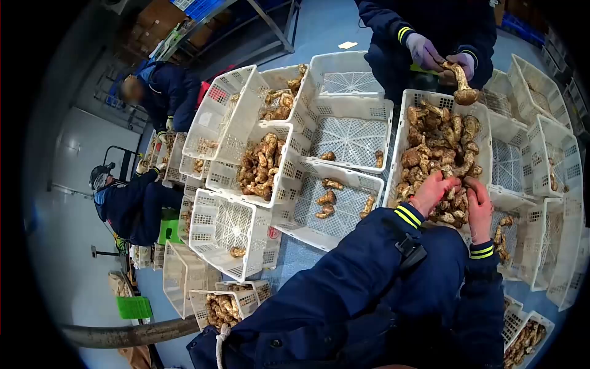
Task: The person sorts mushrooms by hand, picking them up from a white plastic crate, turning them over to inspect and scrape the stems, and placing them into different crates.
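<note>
Both of my hands reach into a white plastic crate point(396, 144) heaped with brown, thick-stemmed mushrooms point(439, 138). My left hand point(432, 194) is at the near part of the heap, its fingers bent and closed on a mushroom. Just to its right, my right hand point(479, 211) curls round a mushroom by the crate's right wall. The fingertips of both hands are partly hidden among the stems. Across the crate, a co-worker's gloved hands point(442, 60) hold one long mushroom point(461, 81) above the far rim, cap downward.
To the left, white crates hold a few mushrooms point(327, 197) or a pile of them point(261, 166). More crates point(544, 203) stand close on the right. Two other people point(138, 206) work at the far left beside a green stool point(169, 230). A metal-framed table point(270, 27) stands behind.
</note>
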A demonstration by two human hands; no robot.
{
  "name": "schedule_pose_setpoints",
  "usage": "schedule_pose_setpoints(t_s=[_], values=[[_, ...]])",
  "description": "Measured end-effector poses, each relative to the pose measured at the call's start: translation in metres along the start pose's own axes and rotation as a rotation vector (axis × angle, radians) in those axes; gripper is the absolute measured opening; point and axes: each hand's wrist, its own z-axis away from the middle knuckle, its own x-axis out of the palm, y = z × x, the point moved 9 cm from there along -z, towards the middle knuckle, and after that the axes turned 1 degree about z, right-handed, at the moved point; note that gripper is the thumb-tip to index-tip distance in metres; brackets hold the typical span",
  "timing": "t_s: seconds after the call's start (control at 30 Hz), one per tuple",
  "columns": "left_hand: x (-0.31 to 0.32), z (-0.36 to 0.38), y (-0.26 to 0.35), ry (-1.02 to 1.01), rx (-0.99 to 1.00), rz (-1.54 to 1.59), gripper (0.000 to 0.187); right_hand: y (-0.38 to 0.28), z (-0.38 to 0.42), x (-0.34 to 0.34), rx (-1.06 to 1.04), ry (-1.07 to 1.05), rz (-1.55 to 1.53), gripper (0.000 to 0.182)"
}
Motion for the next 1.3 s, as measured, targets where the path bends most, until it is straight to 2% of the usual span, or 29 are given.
schedule_pose_setpoints(t_s=[0.03, 0.1, 0.17, 0.23, 0.3, 0.33, 0.37, 0.4, 0.43, 0.5, 0.53, 0.57, 0.6, 0.63, 0.67, 0.7, 0.73, 0.8, 0.83, 0.87, 0.9, 0.97, 1.03, 1.07, 1.13, 1.3], values=[[-0.007, 0.000, 0.000, 0.051, 0.023, 0.012, 0.024, 0.008, 0.001, -0.003, 0.088, 0.047, -0.083, 0.027], [-0.019, -0.003, -0.003, 0.168, -0.019, -0.054, 0.028, 0.017, 0.003, 0.000, 0.125, 0.053, -0.071, 0.028], [-0.026, 0.001, 0.003, 0.246, 0.025, -0.128, 0.051, 0.031, 0.006, 0.021, 0.248, -0.132, -0.257, 0.029], [-0.024, 0.002, 0.006, 0.219, 0.030, -0.088, 0.049, 0.033, 0.011, 0.027, 0.257, -0.176, -0.273, 0.031], [-0.027, -0.004, -0.004, 0.192, 0.033, -0.048, 0.047, 0.049, 0.018, 0.032, 0.327, -0.274, -0.116, 0.036], [-0.030, -0.009, -0.010, 0.199, 0.051, -0.076, 0.045, 0.043, 0.018, 0.031, 0.316, -0.258, -0.170, 0.040], [-0.029, -0.010, -0.005, 0.207, 0.070, -0.106, 0.043, 0.034, 0.017, 0.032, 0.315, -0.257, -0.172, 0.040], [-0.029, -0.010, -0.009, 0.183, -0.028, -0.166, 0.051, 0.028, 0.017, 0.032, 0.332, -0.244, -0.180, 0.039], [-0.027, -0.009, -0.007, 0.182, -0.029, -0.169, 0.051, 0.024, 0.017, 0.032, 0.349, -0.230, -0.188, 0.039], [-0.027, -0.013, -0.010, 0.171, 0.079, -0.085, 0.050, 0.021, 0.018, 0.034, 0.432, -0.228, -0.220, 0.036], [-0.031, -0.016, -0.014, 0.211, 0.099, -0.162, 0.049, 0.013, 0.014, 0.031, 0.383, -0.223, -0.128, 0.032], [-0.011, 0.005, 0.013, 0.186, -0.018, -0.195, 0.037, 0.008, 0.014, 0.026, 0.347, -0.209, -0.032, 0.029], [-0.014, 0.003, 0.009, 0.162, -0.043, -0.193, 0.033, 0.013, 0.015, 0.028, 0.389, -0.194, -0.158, 0.023], [-0.013, -0.003, -0.001, 0.124, -0.073, -0.189, 0.030, 0.018, 0.009, 0.030, 0.266, -0.218, -0.090, 0.023], [-0.004, -0.002, 0.008, 0.043, 0.017, -0.107, 0.028, 0.017, 0.008, 0.029, 0.225, -0.207, -0.122, 0.024], [0.003, 0.003, 0.018, -0.044, 0.096, -0.015, 0.027, 0.017, 0.014, 0.032, 0.421, -0.215, -0.299, 0.024], [0.003, -0.002, 0.013, -0.111, 0.079, -0.031, 0.027, 0.015, 0.010, 0.031, 0.349, -0.166, -0.324, 0.025], [0.010, 0.001, 0.014, -0.201, 0.013, 0.064, 0.030, 0.032, 0.014, 0.049, 0.506, -0.235, -0.684, 0.027], [0.020, 0.009, 0.018, -0.219, -0.043, 0.171, 0.032, 0.042, 0.013, 0.044, 0.432, -0.194, -0.580, 0.029], [0.022, 0.010, 0.020, -0.206, -0.040, 0.150, 0.035, 0.040, 0.014, 0.040, 0.440, -0.157, -0.563, 0.030], [0.020, 0.011, 0.021, -0.183, -0.029, 0.126, 0.037, 0.037, 0.016, 0.043, 0.488, -0.196, -0.683, 0.030], [0.022, 0.009, 0.016, -0.186, -0.082, 0.129, 0.036, 0.028, 0.015, 0.037, 0.426, -0.212, -0.648, 0.031], [0.009, 0.007, 0.015, -0.104, -0.070, 0.039, 0.037, 0.018, 0.016, 0.037, 0.438, -0.190, -0.738, 0.034], [0.010, 0.008, 0.015, -0.104, -0.072, 0.039, 0.037, 0.018, 0.016, 0.036, 0.446, -0.201, -0.667, 0.036], [0.001, 0.007, 0.020, 0.034, -0.002, 0.098, 0.028, 0.014, 0.014, 0.034, 0.433, -0.223, -0.522, 0.041], [-0.006, 0.010, 0.017, 0.115, -0.070, -0.003, 0.028, 0.034, 0.014, 0.039, 0.485, -0.174, -0.590, 0.047]])
